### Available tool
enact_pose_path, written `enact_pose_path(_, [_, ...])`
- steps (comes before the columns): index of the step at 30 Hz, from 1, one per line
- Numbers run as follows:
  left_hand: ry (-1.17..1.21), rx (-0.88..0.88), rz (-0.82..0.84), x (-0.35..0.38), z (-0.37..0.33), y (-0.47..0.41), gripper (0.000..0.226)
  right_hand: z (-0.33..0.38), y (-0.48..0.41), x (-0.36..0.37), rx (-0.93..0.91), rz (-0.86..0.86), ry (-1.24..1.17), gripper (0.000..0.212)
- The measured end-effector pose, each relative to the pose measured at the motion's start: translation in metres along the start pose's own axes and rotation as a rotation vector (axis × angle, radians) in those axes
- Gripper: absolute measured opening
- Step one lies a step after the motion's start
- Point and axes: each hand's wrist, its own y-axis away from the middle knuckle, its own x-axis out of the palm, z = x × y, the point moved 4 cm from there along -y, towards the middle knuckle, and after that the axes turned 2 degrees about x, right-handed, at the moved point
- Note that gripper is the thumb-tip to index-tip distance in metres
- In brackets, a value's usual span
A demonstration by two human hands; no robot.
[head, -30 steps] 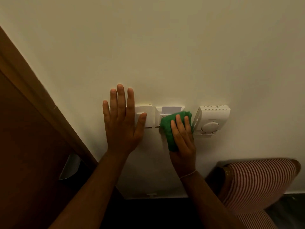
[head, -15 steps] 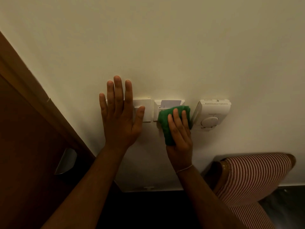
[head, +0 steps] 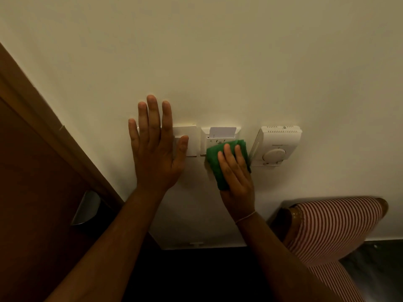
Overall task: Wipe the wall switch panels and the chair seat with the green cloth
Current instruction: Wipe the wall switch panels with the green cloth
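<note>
My right hand (head: pixel 236 182) presses the green cloth (head: pixel 214 156) flat against the lower part of the middle white panel (head: pixel 205 138), which has a key card (head: pixel 222 130) slotted in its top. The cloth's right edge touches the white thermostat (head: pixel 278 144). My left hand (head: pixel 156 149) lies flat on the wall with fingers spread, covering the left half of the left switch panel (head: pixel 188 138). The chair (head: pixel 331 227) with red-and-white striped upholstery stands at the lower right; only its back and a strip of the seat show.
A brown wooden door (head: pixel 32 192) with its frame runs along the left, with a metal handle (head: pixel 86 209) at mid height. A white skirting strip (head: pixel 196 244) meets the dark floor (head: pixel 196 271) below the panels.
The cloth under my right hand has slid slightly down the middle panel, showing more of the panel's face under the card. My left hand stays flat on the wall.
</note>
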Motion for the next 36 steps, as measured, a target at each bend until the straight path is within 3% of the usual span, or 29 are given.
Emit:
enact_pose_path(9, [0.002,-0.017,-0.016,-0.003,-0.003,-0.001,0.075,0.009,-0.018,0.004,0.019,-0.068,-0.061,0.054])
enact_pose_path(15, [-0.012,-0.02,-0.008,-0.005,-0.003,-0.001,0.075,0.002,0.009,0.002,-0.002,0.048,0.036,0.07])
enact_pose_path(23, [0.02,-0.048,-0.011,-0.006,-0.008,-0.001,0.075,0.034,-0.008,0.024,0.079,-0.024,-0.082,0.051])
enact_pose_path(30, [-0.006,-0.046,-0.025,-0.004,-0.007,0.0,0.075,0.035,-0.006,0.027,0.021,0.033,-0.053,0.061])
enact_pose_path(36, [0.024,-0.047,-0.017,-0.005,-0.006,-0.002,0.074,0.011,-0.002,0.005,0.23,-0.133,-0.04,0.054])
